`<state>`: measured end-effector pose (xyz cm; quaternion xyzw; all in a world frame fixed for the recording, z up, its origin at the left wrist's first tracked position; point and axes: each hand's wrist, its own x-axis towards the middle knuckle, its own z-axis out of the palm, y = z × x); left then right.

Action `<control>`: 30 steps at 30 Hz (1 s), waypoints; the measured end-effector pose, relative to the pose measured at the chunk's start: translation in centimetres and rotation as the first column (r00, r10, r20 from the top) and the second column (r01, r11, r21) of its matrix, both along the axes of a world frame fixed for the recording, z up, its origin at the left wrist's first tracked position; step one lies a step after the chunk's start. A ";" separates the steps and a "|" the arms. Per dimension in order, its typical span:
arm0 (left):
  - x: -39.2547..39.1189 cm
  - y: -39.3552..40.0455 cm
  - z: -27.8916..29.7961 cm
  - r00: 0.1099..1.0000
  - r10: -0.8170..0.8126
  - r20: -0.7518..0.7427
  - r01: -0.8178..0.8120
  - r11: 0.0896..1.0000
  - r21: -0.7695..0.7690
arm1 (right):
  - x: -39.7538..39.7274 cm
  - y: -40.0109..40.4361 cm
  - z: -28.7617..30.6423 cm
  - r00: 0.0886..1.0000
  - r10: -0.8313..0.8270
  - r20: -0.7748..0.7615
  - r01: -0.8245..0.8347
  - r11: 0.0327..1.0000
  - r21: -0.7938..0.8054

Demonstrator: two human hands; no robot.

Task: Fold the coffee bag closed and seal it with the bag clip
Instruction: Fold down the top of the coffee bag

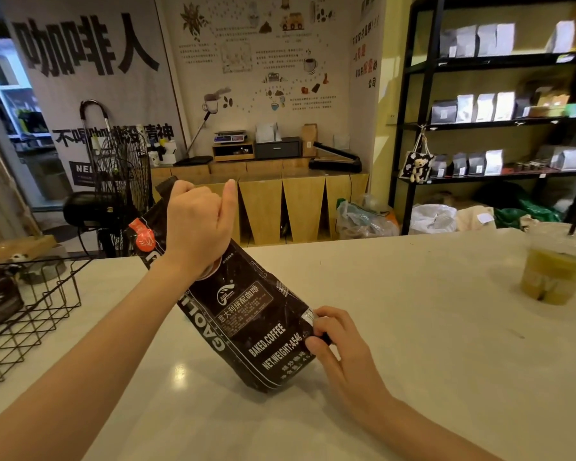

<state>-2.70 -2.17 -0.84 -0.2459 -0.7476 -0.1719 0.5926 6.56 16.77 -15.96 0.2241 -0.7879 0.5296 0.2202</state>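
Where hands grip it, tilted coffee bag [246, 311] between wire basket [30, 314] and cup [551, 274].

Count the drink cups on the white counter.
1: a plastic cup of yellowish drink stands at the counter's far right edge. The frame cuts off there, so more may be hidden.

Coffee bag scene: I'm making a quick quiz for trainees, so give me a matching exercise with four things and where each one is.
Things:
1. left hand
2. right hand
3. iced drink cup
4. wire basket

Places:
A. far right of the counter
B. gripping the coffee bag near its top
C. left edge of the counter
D. at the bag's lower right side

Pairs: 1-B, 2-D, 3-A, 4-C
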 end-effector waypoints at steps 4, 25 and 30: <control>-0.2 0.1 0.0 0.999 0.005 -0.035 -0.006 1.000 -0.029 | -0.5 0.6 -0.2 0.982 -0.063 -0.178 0.101 0.972 0.213; 0.2 0.9 1.1 0.977 -0.085 -0.195 0.065 0.992 -0.104 | -0.7 1.3 -0.4 0.800 -0.079 -0.594 0.344 0.872 0.347; 0.6 0.8 1.5 0.968 -0.085 -0.237 0.045 0.984 -0.171 | -0.9 1.1 -0.6 0.837 0.006 -0.547 0.302 0.829 0.471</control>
